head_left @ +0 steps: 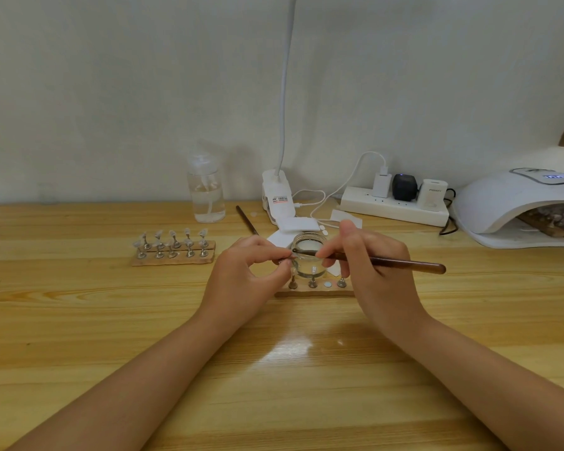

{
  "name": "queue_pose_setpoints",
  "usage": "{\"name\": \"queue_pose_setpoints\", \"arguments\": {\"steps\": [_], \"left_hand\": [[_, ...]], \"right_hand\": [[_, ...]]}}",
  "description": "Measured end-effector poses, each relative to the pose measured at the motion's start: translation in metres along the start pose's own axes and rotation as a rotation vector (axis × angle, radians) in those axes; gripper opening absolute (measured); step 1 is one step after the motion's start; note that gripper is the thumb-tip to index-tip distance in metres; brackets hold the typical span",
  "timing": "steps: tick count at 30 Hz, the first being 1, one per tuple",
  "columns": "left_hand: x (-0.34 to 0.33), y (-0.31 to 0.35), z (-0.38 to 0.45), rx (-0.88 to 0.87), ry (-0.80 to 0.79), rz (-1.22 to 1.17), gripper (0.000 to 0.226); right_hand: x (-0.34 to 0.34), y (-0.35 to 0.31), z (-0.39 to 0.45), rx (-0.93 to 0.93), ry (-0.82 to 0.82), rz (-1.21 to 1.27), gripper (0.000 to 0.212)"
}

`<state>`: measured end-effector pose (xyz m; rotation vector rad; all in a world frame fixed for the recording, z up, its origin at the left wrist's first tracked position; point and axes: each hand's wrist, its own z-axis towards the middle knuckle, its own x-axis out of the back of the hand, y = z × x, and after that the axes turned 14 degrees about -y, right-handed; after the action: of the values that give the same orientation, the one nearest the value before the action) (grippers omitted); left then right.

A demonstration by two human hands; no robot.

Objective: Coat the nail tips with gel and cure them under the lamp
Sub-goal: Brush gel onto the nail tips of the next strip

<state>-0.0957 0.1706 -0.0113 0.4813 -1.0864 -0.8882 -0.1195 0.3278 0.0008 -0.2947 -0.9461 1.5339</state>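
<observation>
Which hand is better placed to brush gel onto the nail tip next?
Right. The right hand already grips the brush, its tip pointing at the nail tip that the left hand pinches in front of the glass jar.

Both forearms are bare up to the frame's edge, with no sleeves showing. The left hand (pixel 241 275) and right hand (pixel 376 271) wear nothing.

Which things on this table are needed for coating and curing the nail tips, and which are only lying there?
For the job:
brush in the right hand
nail tip pinched by the left hand
glass jar
near stand
far stand of tips
curing lamp

Lying about:
water bottle
spare brush
power strip
desk lamp
</observation>
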Motion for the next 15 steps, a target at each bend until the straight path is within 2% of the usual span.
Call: {"name": "queue_pose_setpoints", "arguments": {"steps": [9,15], "left_hand": [[0.0005,0.0013,-0.0007,-0.002,-0.01,-0.01,0.024],[0.0006,0.0005,-0.0009,-0.013,-0.011,-0.015,0.029]], "right_hand": [[0.0024,0.0008,0.0002,-0.035,0.067,0.107,0.048],[0.0004,0.0008,0.0009,0.037,0.046,0.002,0.037]]}}
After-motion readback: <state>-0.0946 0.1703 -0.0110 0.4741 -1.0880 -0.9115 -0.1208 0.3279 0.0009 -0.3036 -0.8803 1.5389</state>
